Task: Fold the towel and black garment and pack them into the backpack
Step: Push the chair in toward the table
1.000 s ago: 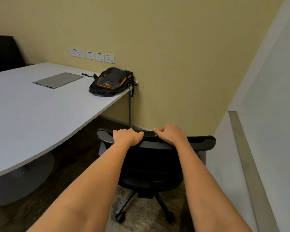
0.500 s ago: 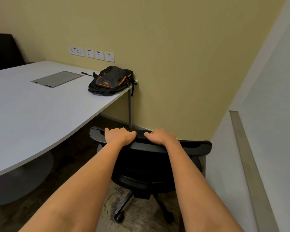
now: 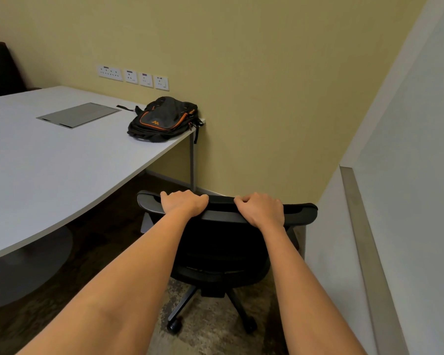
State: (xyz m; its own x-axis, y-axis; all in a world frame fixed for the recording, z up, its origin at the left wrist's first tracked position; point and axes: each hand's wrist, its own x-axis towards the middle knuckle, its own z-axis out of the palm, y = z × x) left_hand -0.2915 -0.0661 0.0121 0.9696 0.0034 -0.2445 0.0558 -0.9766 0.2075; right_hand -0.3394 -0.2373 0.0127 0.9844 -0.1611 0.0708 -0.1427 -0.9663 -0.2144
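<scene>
A black backpack (image 3: 164,120) with orange trim lies flat at the far right corner of the white table (image 3: 62,162), against the yellow wall. In front of me stands a black office chair (image 3: 223,252). My left hand (image 3: 183,202) grips the top of its backrest left of the middle, fingers curled over the edge. A little to the right, my right hand (image 3: 260,208) grips the same top edge. No towel or black garment shows in view.
A grey flap panel (image 3: 78,115) is set into the table top. Wall sockets (image 3: 132,78) sit above the table. A white partition with a metal strip (image 3: 364,252) runs close along the right. Another dark chair (image 3: 0,70) stands at the far left.
The chair with both hands on its backrest shifted left half a second ago, then back a little to the right. Both grips stay the same.
</scene>
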